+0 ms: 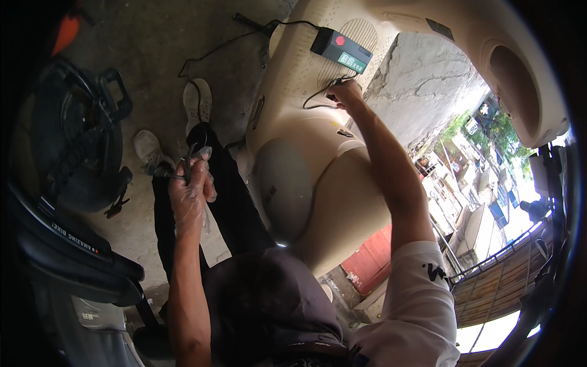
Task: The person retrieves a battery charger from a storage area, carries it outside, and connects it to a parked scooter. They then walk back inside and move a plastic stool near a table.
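Observation:
My right hand (346, 93) reaches forward onto a beige scooter body panel (293, 92) and pinches the end of a thin black cable (315, 98) against it. A black box with a red button and a green display (340, 49) lies on the panel just beyond that hand, with another black cable (244, 35) running off to the left. My left hand (191, 186), in a thin clear plastic glove, is held over my dark trouser leg and grips a small metal hand tool (164, 172), possibly pliers; its tip is hard to make out.
My white shoes (198, 104) (148, 148) rest on the concrete floor (153, 43). A black scooter part with a round housing (67, 134) and a black seat (67, 244) stand at the left. Buildings, trees and a railing (489, 275) show at the right.

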`<state>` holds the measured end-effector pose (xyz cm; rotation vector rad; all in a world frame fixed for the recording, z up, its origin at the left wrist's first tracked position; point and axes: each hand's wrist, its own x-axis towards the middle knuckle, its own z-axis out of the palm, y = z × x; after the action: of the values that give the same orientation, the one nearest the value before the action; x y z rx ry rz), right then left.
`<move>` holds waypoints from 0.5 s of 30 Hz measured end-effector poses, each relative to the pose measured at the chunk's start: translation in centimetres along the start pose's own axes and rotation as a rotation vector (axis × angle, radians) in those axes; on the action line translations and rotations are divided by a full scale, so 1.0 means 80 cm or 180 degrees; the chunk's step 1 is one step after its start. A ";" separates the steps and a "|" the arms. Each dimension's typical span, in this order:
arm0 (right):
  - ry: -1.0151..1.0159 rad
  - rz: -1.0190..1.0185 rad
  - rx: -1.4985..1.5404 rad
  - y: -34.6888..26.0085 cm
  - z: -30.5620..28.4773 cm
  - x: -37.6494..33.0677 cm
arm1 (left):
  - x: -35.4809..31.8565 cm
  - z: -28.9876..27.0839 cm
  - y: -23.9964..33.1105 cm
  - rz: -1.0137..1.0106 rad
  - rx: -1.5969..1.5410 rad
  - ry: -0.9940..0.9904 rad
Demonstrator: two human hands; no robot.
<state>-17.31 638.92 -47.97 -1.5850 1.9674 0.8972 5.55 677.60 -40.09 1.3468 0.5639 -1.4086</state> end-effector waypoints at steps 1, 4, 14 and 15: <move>-0.0662 -0.0028 0.0006 0.010 -0.020 0.005 | -0.001 -0.003 -0.001 0.0030 0.0087 0.0048; -0.1552 0.0604 0.0535 0.029 -0.069 -0.014 | 0.004 -0.014 -0.015 0.0005 0.0036 0.0176; -0.2317 0.0859 0.2966 0.056 -0.115 -0.048 | 0.024 0.001 -0.047 0.0177 0.0006 -0.0117; -0.2309 0.0841 0.3002 0.056 -0.117 -0.046 | 0.025 0.002 -0.049 0.0187 0.0003 -0.0129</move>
<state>-20.31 635.16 -38.09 -0.3900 1.6475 0.3987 2.38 678.02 -43.10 1.3223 0.4931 -1.3855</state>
